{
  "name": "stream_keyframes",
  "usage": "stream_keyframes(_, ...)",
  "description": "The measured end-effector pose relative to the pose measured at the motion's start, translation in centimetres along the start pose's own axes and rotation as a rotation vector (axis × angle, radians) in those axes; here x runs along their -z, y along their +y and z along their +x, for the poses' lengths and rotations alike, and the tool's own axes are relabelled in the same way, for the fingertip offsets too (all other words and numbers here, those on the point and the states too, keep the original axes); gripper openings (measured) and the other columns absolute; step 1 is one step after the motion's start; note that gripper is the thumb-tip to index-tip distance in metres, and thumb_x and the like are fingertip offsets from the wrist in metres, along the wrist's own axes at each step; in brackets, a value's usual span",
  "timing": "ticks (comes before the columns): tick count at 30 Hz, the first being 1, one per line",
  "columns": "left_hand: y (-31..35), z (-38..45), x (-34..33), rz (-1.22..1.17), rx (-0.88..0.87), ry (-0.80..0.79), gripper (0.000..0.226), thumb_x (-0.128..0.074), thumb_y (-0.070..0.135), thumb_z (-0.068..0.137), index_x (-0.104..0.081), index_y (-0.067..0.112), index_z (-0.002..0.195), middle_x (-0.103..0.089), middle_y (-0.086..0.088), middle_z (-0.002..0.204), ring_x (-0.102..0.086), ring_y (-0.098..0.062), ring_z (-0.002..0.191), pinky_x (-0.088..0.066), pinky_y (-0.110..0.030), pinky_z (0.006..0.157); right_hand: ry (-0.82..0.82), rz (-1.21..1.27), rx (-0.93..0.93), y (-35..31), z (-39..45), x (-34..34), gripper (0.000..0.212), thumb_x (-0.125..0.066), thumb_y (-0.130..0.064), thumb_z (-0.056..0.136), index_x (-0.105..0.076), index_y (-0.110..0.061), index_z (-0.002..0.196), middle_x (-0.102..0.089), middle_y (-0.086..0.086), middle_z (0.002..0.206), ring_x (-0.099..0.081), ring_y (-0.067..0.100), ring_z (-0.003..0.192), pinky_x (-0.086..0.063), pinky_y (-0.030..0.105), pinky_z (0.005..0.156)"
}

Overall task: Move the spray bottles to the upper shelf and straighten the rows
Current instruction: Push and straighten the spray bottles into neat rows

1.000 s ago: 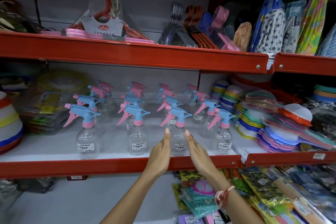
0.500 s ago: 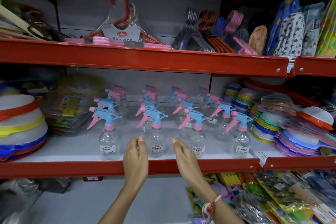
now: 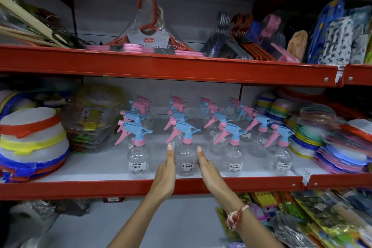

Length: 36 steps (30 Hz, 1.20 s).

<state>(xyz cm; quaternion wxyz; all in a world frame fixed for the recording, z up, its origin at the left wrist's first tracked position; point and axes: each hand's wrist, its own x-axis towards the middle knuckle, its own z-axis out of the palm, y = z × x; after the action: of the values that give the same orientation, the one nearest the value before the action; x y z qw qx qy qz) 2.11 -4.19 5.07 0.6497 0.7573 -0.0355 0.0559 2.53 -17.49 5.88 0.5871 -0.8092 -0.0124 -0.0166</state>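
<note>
Your left hand (image 3: 165,175) and right hand (image 3: 209,171) were both raised to the middle shelf (image 3: 80,187), fingers straight and flat, palms turned toward each other on either side of one spray bottle (image 3: 186,155) in the front row. Neither hand gripped anything; the left fingertips lay just beside the bottle's left wall and the right fingertips just beside its right wall, but you could not tell from this angle whether they actually touched the clear plastic. That bottle stood upright, second from the left at the front, with a blue trigger head and pink collar. The rest of the spray bottles (image 3: 231,139) stood in four files running toward the back of the same shelf, blue heads in front and pink heads behind, all pointing roughly the same way. A braided bracelet (image 3: 236,216) sat on your right wrist. To the left of the bottles lay a stack of colour-rimmed lids (image 3: 32,143); to the right, piles of small coloured lids (image 3: 342,159). Packs of hangers (image 3: 149,42) filled the shelf above.
</note>
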Motion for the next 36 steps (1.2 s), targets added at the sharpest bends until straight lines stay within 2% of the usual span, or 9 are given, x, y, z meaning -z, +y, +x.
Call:
stream_keyframes(9,0.0,-0.7,1.7,0.020,0.003,-0.071,0.098,-0.006,0.080,0.073,-0.036,0.023,0.147,-0.041,0.002,0.151,-0.036,-0.014,0.140,-0.020,-0.028,0.109,-0.008,0.006,0.001,-0.6,-0.3,-1.7,0.081,-0.022,-0.080,0.082,-0.039,-0.030,0.144,-0.039,-0.003,0.153,-0.033,0.015,0.143,-0.021,0.037,0.120)
stream_keyframes(17,-0.3,-0.2,1.7,0.033,0.030,-0.074,0.107,-0.006,0.086,0.069,-0.032,0.021,0.149,-0.032,0.001,0.157,-0.029,-0.015,0.145,-0.014,-0.040,0.122,0.010,-0.012,0.035,-0.4,-0.6,-1.7,0.078,-0.021,-0.078,0.084,-0.038,-0.032,0.144,-0.039,-0.005,0.153,-0.032,0.016,0.143,-0.021,0.035,0.117)
stream_keyframes(21,-0.4,-0.3,1.8,0.037,0.024,-0.073,0.109,-0.006,0.089,0.068,-0.034,0.022,0.149,-0.033,0.002,0.157,-0.030,-0.014,0.144,-0.015,-0.039,0.122,0.022,0.000,0.057,-0.6,-1.0,-1.4,0.067,-0.024,-0.067,0.092,-0.038,-0.027,0.144,-0.039,-0.005,0.152,-0.032,0.017,0.143,-0.022,0.029,0.112)
stream_keyframes(23,-0.5,-0.6,2.0,0.062,-0.027,-0.057,0.104,-0.007,0.088,0.072,-0.039,0.022,0.146,-0.039,0.004,0.154,-0.035,-0.013,0.142,-0.019,-0.037,0.120,0.135,0.014,0.093,-0.8,-1.4,-1.7,0.059,-0.028,-0.058,0.096,-0.043,-0.024,0.141,-0.047,-0.002,0.147,-0.038,0.019,0.140,-0.026,0.027,0.105)
stream_keyframes(25,-0.8,-0.9,2.3,0.074,-0.112,0.032,0.085,-0.013,0.076,0.083,-0.056,0.022,0.133,-0.056,0.002,0.140,-0.049,-0.014,0.131,-0.032,-0.035,0.113,0.310,0.030,0.172,-1.0,-1.9,-2.3,0.048,-0.033,-0.048,0.098,-0.052,-0.021,0.133,-0.057,-0.001,0.132,-0.047,0.020,0.131,-0.031,0.024,0.098)
stream_keyframes(28,-1.0,-1.9,3.4,-0.026,-0.227,0.292,0.053,-0.027,0.053,0.095,-0.070,0.022,0.091,-0.075,0.004,0.097,-0.068,-0.009,0.096,-0.048,-0.034,0.094,0.432,0.081,0.321,-1.2,-2.5,-3.7,0.030,-0.038,-0.039,0.099,-0.063,-0.022,0.101,-0.066,-0.001,0.103,-0.061,0.018,0.100,-0.045,0.034,0.089)
stream_keyframes(30,-1.3,-2.5,4.8,-0.012,-0.261,0.456,0.045,-0.030,0.038,0.101,-0.068,0.021,0.083,-0.073,0.006,0.086,-0.067,-0.007,0.085,-0.049,-0.035,0.088,0.343,0.094,0.342,-1.2,-2.5,-4.9,0.033,-0.038,-0.044,0.099,-0.064,-0.025,0.093,-0.069,0.001,0.096,-0.064,0.017,0.093,-0.049,0.040,0.089)
stream_keyframes(32,-1.5,-2.8,6.5,0.028,-0.277,0.585,0.044,-0.027,0.034,0.103,-0.066,0.019,0.089,-0.070,0.003,0.090,-0.065,-0.013,0.090,-0.046,-0.035,0.084,0.190,0.102,0.297,-1.5,-2.2,-6.3,0.034,-0.037,-0.050,0.097,-0.065,-0.031,0.096,-0.071,-0.004,0.104,-0.064,0.015,0.104,-0.047,0.040,0.098)
stream_keyframes(36,-1.6,-2.3,9.6,0.100,-0.160,0.556,0.048,-0.022,0.037,0.103,-0.057,0.012,0.125,-0.061,-0.009,0.128,-0.052,-0.026,0.123,-0.035,-0.031,0.099,-0.073,0.136,0.125,-2.8,-1.5,-8.8,0.062,-0.034,-0.062,0.093,-0.043,-0.025,0.142,-0.044,-0.006,0.150,-0.039,0.008,0.138,-0.021,0.036,0.120)
